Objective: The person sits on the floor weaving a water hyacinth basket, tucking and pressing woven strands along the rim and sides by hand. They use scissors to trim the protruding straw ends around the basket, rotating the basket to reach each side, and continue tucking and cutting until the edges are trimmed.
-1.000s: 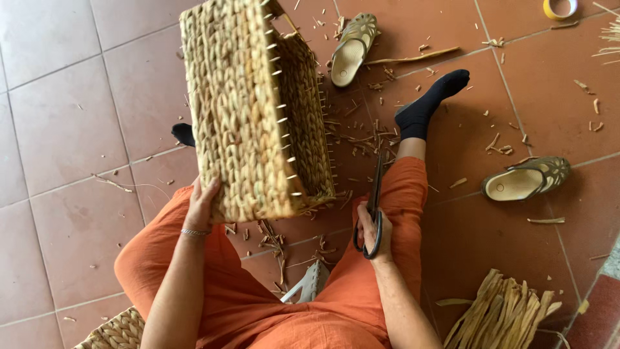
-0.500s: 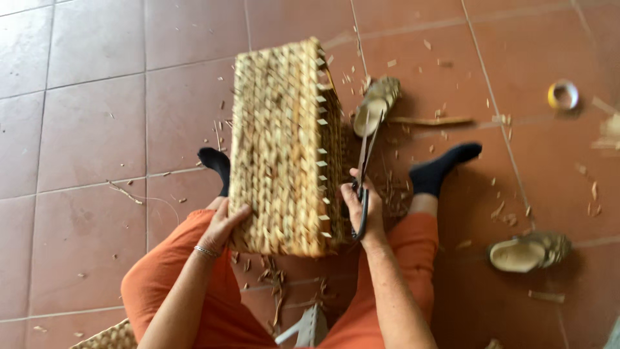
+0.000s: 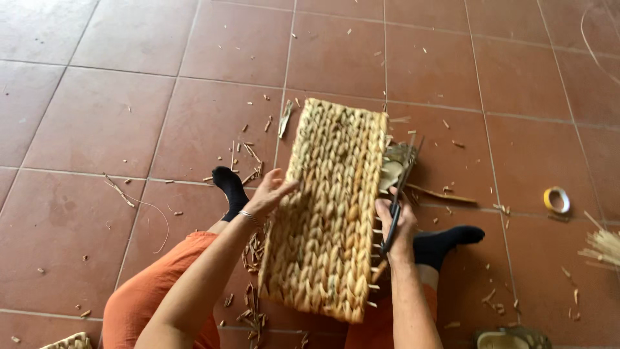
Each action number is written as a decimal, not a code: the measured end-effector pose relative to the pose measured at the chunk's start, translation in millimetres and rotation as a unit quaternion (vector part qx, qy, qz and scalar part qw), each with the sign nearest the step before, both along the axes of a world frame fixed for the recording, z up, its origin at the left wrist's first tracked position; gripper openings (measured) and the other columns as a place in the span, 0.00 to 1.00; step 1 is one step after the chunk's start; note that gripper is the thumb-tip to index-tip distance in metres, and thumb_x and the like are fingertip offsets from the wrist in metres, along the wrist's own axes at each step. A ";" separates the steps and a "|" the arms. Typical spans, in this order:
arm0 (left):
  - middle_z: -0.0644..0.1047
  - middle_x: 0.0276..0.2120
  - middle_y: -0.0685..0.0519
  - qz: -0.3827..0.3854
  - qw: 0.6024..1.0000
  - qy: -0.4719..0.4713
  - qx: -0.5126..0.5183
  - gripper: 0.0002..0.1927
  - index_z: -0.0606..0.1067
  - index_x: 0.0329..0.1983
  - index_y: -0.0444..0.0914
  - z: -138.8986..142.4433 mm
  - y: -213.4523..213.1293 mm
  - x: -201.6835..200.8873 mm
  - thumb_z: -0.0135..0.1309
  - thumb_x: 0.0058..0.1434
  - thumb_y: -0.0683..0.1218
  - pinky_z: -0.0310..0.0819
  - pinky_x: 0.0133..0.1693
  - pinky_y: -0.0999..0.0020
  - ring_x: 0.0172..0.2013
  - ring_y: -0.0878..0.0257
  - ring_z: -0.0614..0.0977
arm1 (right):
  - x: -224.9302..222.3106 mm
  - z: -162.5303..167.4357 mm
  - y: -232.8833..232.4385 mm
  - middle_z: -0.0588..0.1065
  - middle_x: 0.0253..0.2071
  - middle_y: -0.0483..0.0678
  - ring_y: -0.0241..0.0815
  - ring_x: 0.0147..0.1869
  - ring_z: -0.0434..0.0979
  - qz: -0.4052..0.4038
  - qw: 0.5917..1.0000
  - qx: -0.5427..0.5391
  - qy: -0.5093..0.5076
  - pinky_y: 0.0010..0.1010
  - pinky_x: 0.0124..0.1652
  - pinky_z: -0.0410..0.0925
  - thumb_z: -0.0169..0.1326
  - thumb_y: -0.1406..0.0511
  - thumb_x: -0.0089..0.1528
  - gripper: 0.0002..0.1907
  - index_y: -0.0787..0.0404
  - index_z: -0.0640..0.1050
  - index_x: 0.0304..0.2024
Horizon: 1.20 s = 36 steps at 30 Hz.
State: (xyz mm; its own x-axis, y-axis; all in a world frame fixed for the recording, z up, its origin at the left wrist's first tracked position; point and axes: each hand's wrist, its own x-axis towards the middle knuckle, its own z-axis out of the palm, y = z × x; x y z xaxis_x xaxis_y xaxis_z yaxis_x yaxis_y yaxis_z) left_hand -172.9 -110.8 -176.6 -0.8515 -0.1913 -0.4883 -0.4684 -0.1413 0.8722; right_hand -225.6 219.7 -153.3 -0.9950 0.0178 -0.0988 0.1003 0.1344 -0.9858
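Seated person steadying a woven basket (image 3: 329, 213) and working scissors (image 3: 397, 194) at its edge.

Left hand (image 3: 268, 194) fingers are spreading apart, pressing flat against the basket's left side. Right hand (image 3: 397, 226) fingers are closing around the dark scissors handles, blades pointing up along the basket's right edge, where cut stub ends are sticking out. The basket is standing tilted on the tiled floor (image 3: 97, 116) between 2 black socks (image 3: 229, 187), over orange trousers (image 3: 148, 304). Straw scraps are lying about; a yellow tape roll (image 3: 557, 199) is sitting well apart to the right.
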 end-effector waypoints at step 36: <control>0.79 0.47 0.34 -0.143 0.942 -0.002 -0.303 0.54 0.57 0.71 0.33 15.1 83.7 128.3 0.62 0.53 0.70 0.77 0.51 0.51 0.48 0.43 0.82 | 142.3 87.5 63.4 0.76 0.35 0.44 0.30 0.35 0.76 0.087 0.945 0.267 0.166 0.22 0.33 0.73 0.66 0.66 0.56 0.31 0.64 0.75 0.62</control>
